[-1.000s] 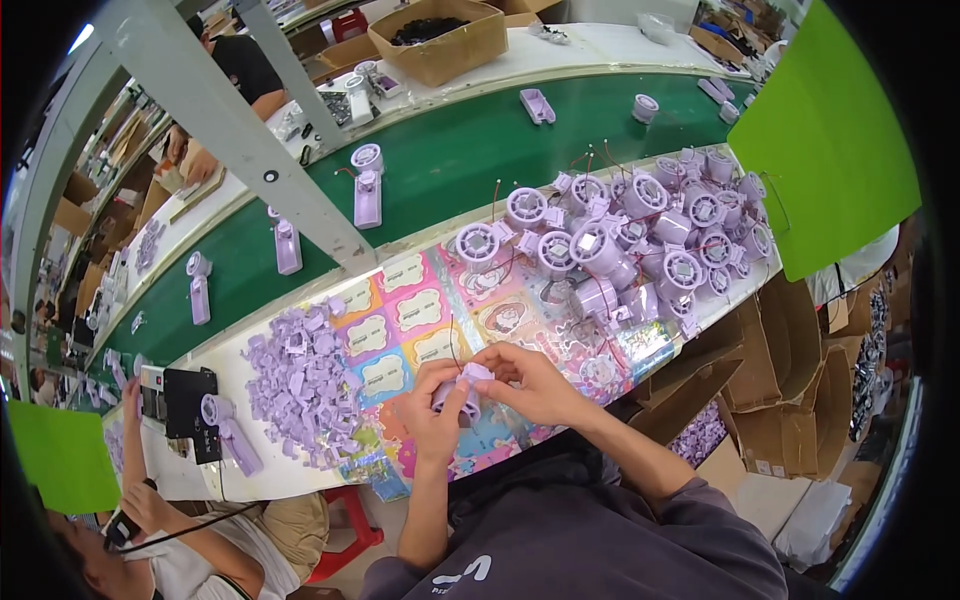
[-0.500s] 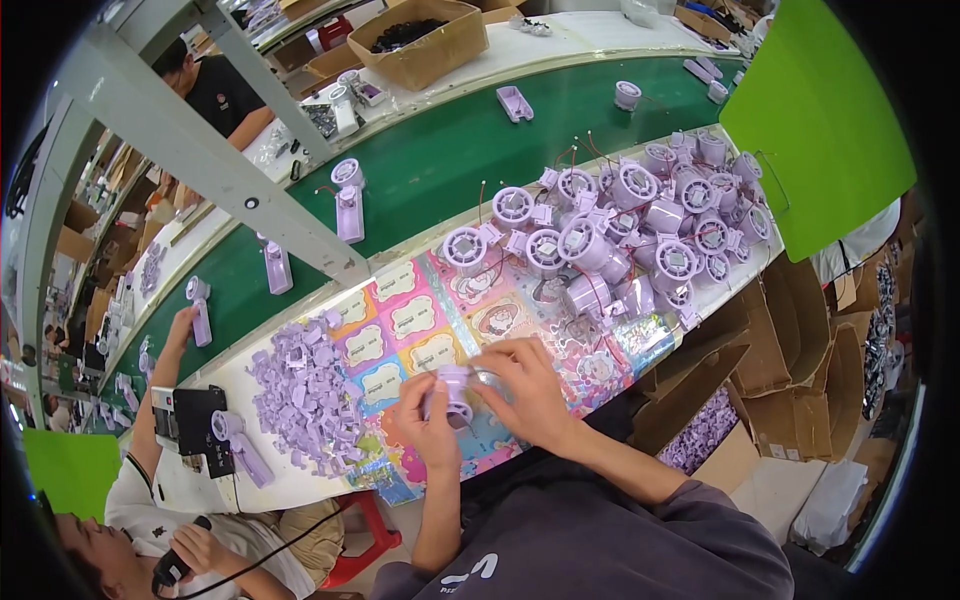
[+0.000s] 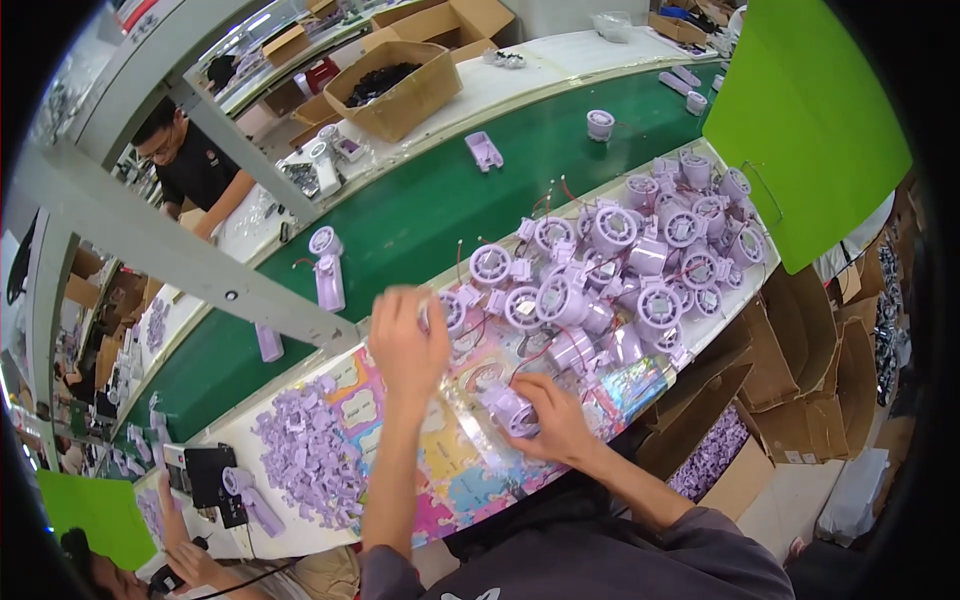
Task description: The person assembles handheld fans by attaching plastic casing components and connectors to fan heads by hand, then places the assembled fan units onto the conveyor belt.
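In my right hand (image 3: 555,420) is a lilac cylindrical motor housing (image 3: 510,410), held low over the colourful patterned mat (image 3: 430,455), fingers wrapped round its side. My left hand (image 3: 405,335) is raised at the mat's far edge, back of the hand showing. It overlaps the leftmost round lilac housing (image 3: 453,312) of the pile; its fingertips are blurred, so contact is unclear. The large pile of lilac motor housings (image 3: 640,255) with thin red wires covers the right part of the table. Left of the mat lies a heap of small lilac plastic parts (image 3: 310,455).
Beyond the table runs a green conveyor belt (image 3: 430,215) carrying lilac fan bodies (image 3: 328,270). A grey metal post (image 3: 180,245) slants across the left. A green panel (image 3: 810,130) stands at right, above open cardboard boxes (image 3: 790,370). Co-workers sit at lower left and across the belt.
Both hands were together at the housing; now only my right hand holds it, farther right. My left hand has moved away toward the belt. A co-worker's hand has left the belt.
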Tool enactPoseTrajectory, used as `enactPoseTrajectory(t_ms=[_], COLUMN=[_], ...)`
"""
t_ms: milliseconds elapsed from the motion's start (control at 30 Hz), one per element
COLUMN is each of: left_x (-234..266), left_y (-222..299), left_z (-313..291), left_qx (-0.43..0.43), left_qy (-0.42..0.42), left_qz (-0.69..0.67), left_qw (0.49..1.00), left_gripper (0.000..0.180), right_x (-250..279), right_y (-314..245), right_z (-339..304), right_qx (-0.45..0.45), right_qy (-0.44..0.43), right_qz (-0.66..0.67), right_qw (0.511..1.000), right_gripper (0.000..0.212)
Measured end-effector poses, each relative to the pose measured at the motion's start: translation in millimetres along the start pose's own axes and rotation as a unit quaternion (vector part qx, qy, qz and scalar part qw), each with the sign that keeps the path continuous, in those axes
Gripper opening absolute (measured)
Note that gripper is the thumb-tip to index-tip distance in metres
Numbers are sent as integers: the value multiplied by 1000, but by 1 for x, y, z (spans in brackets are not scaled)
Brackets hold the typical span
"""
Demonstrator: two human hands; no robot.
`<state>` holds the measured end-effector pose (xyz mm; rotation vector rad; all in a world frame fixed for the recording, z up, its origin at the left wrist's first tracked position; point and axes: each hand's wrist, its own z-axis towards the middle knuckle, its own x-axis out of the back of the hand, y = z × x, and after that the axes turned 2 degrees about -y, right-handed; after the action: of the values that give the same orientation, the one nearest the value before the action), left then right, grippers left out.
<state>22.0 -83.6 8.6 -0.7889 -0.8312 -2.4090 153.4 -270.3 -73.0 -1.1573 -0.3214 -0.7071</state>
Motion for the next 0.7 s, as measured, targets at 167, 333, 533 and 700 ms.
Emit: enactPoseTrajectory(t_ms=[167, 333, 533, 700], left_x=[-93, -193, -253, -251], left_y=[-48, -92, -113, -115], left_z=[111, 192, 225, 230], left_qx=[-108, -188, -217, -333], left_qy=[-122, -196, -223, -261], left_qz=[89, 295, 339, 316], left_qw=[983, 916, 888, 849], left_gripper=[29, 48, 61, 54], right_x=[2, 1, 2, 4], right_y=[4, 5, 6, 4], right_z=[7, 4, -1, 6], right_qx=[7, -8, -27, -14], right_qy=[-24, -10, -52, -40], right_qz=[-10, -24, -14, -20], right_qw=[1000, 1000, 998, 999], right_gripper=[65, 65, 66, 67])
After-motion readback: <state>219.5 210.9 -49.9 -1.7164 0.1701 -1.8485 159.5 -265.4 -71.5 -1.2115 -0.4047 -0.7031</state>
